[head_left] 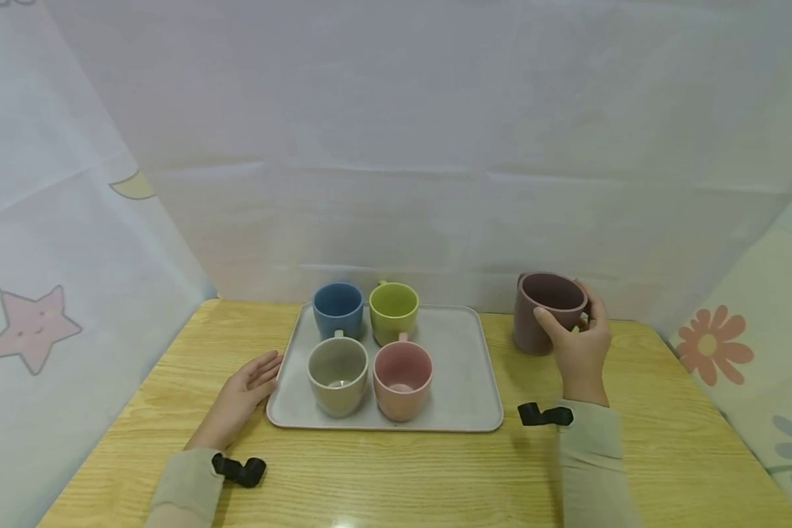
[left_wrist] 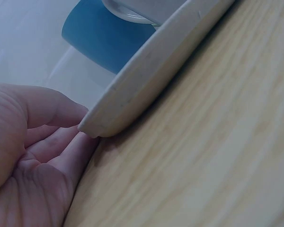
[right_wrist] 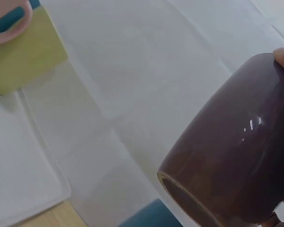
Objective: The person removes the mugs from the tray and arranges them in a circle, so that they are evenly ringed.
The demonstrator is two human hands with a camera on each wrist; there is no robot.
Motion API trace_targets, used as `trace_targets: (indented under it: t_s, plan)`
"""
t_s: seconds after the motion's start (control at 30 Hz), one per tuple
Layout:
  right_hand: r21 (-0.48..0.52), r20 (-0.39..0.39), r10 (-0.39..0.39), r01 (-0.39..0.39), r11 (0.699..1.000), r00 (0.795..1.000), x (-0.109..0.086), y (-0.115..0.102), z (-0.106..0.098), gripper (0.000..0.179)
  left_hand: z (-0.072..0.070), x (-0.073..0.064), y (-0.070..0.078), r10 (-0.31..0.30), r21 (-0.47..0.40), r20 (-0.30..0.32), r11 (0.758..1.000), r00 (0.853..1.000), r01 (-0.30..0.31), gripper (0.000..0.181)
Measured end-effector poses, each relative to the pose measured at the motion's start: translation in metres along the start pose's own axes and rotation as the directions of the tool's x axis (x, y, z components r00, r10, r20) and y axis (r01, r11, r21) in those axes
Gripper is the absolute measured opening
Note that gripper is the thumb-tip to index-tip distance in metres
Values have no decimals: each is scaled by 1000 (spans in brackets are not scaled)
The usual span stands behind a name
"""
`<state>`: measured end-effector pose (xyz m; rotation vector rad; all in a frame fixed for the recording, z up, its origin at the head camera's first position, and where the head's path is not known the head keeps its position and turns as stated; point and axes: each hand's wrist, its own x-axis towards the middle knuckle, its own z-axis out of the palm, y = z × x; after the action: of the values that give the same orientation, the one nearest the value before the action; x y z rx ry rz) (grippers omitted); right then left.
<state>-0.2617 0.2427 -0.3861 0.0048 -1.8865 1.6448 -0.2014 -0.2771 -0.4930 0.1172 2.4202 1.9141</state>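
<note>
My right hand (head_left: pixel 582 345) grips a dark purple mug (head_left: pixel 531 326) at the right of the table, thumb on the near side of its rim and fingers round the far side. In the right wrist view the mug's underside rim shows, and only bits of the hand appear. Beside the left edge of a pale rectangular tray (head_left: pixel 462 367), my left hand (head_left: pixel 240 392) lies with loosely extended fingers (left_wrist: pixel 52 109), their tips right at the tray's rim. On the tray stand a blue mug (head_left: pixel 338 314), a green mug (head_left: pixel 394 315), a grey-beige mug (head_left: pixel 339 385) and a pink mug (head_left: pixel 402 389).
The tray's right part is bare. A white sheet (head_left: pixel 396 147) hangs behind the wooden table (head_left: pixel 369 477), and patterned sheets (head_left: pixel 752 293) stand at the sides. Low in the right wrist view, a teal piece (right_wrist: pixel 154 216) shows beside the purple mug.
</note>
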Motion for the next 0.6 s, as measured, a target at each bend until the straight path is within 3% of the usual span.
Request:
trace_targets:
  t_s: [0.3,0.6]
  plan:
    - [41,-123,59,-54,998,991,10,-3,-31,74,1,-2,4,-2,-8,3,1000,1000,2,60]
    - [71,-262,162,-148,986,951,16,4,-54,80,1,-2,4,-11,-12,3,1000,1000,11,60]
